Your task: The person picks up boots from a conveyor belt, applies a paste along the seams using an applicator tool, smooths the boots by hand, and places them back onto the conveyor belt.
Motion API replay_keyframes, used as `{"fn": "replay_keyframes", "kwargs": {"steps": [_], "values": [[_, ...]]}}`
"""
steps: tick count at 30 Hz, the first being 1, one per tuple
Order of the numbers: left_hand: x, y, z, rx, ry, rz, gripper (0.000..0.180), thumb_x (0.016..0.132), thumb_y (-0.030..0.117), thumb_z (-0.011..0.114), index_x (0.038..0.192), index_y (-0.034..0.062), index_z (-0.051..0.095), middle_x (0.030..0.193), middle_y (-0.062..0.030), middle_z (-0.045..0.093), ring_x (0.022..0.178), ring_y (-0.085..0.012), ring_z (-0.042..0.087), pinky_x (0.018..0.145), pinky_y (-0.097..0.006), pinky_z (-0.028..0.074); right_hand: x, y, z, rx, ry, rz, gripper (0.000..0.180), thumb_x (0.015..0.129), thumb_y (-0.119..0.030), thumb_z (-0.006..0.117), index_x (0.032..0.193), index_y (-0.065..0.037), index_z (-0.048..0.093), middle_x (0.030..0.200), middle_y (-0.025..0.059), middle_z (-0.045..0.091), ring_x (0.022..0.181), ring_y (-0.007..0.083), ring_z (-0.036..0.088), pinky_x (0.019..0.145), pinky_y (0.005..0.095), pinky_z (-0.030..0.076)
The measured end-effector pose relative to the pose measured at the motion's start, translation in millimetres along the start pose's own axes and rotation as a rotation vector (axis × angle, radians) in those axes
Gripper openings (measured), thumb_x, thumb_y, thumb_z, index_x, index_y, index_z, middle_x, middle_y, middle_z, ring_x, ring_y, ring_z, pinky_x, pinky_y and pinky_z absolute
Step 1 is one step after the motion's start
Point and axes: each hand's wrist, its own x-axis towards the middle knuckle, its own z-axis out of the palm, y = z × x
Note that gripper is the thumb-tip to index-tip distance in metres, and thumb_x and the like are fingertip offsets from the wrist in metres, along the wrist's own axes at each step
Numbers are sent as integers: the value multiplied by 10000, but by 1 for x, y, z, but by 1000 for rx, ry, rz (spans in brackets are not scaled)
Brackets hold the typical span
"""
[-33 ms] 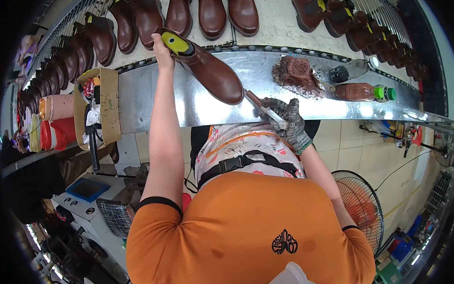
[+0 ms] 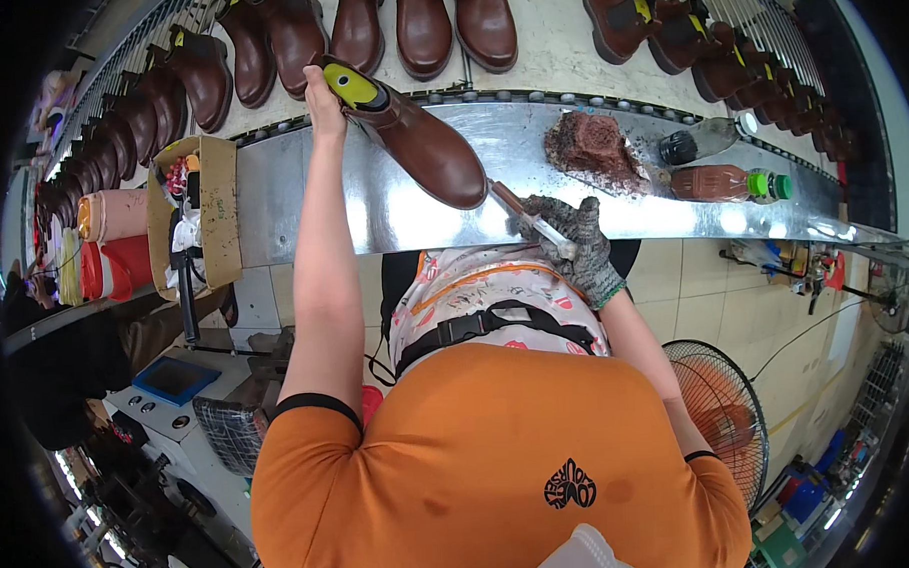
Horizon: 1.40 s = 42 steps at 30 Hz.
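A brown leather ankle boot (image 2: 425,150) is raised over the metal bench, tilted with its toe down to the right and its yellow-green lining facing up. Bare and at the boot's open top, my left hand (image 2: 325,106) is closed on it, with the fingers mostly hidden behind the shaft. My right hand (image 2: 585,247), in a dirty grey knitted glove, grips a slim brush-like tool (image 2: 545,228) with a pale part and a brown end. That brown end meets or nearly meets the toe; contact cannot be made out. The right thumb points up, away from the tool.
A crumbly brown sponge-like block (image 2: 588,144) lies on the metal bench (image 2: 282,205), near a bottle of brown liquid (image 2: 711,183) and a clear bottle with dark contents (image 2: 705,140). Brown boots (image 2: 426,35) line the conveyor behind. A cardboard box (image 2: 222,217) stands left, a fan (image 2: 719,415) lower right.
My left forearm has shifted very slightly to the left. Both hands, the boot and the tool look the same.
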Motion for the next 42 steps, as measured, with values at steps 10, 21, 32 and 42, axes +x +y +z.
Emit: {"fn": "replay_keyframes", "kwargs": {"steps": [10,21,32,42], "values": [[-12,20,-22,708,-19,230,735,894,654,262,795,-28,518,666,-186,528,649,-281,520,642,-402,400,-26,-14,5,-175,-138,-135,898,860,-724,205,1209,50,499,1051,218,611,824,221,628,556,212,497],[-84,54,-19,720,73,314,707,797,720,455,870,27,577,679,-125,587,666,-235,597,638,-347,454,-29,-19,17,-536,57,-379,667,930,-602,276,1169,-58,581,875,62,651,466,42,431,428,167,346],[-165,107,3,690,-11,17,501,661,334,815,980,32,575,682,-50,609,641,-104,561,606,-261,465,-25,-19,45,-1395,182,-766,279,874,-98,512,1131,-70,615,832,85,655,726,172,610,700,300,482],[-213,116,3,263,-185,-533,568,780,219,741,1227,-7,472,921,-105,623,786,-143,627,579,-270,577,-22,-10,57,-1452,4,-727,506,788,-410,576,1122,-29,594,915,100,663,859,211,635,815,320,474]]}}
